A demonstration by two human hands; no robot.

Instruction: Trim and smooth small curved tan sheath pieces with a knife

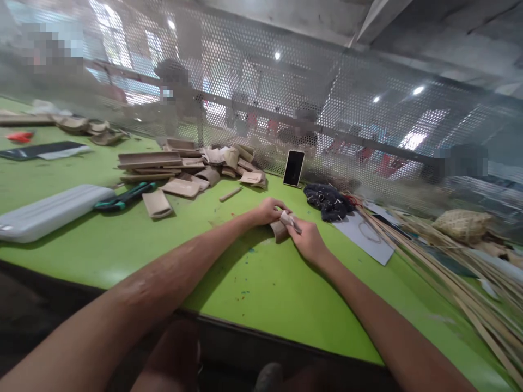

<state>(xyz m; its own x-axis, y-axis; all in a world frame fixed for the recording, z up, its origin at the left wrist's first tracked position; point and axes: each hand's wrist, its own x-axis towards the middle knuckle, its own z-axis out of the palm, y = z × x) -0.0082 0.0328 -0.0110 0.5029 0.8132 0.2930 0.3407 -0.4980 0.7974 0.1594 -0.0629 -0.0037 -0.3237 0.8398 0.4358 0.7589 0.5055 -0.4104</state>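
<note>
piece (279, 232): brown, curved, over green table (261, 294), between both hands
left hand (267, 211): curled closed, holding piece's far side
right hand (309, 238): closed around small pale item (288, 218)
surface work: apparently underway; calls for steady grip

We grip a curved tan piece (279, 232) in our left hand (265, 211) while our right hand (309, 239) pinches a pale bit (286, 217) against it (too small to name), with more tan pieces (180, 187) heaped beyond our left, a dark-screened device (294, 168) ahead of both, and a dark bundle (329, 202) beyond our right.
</note>
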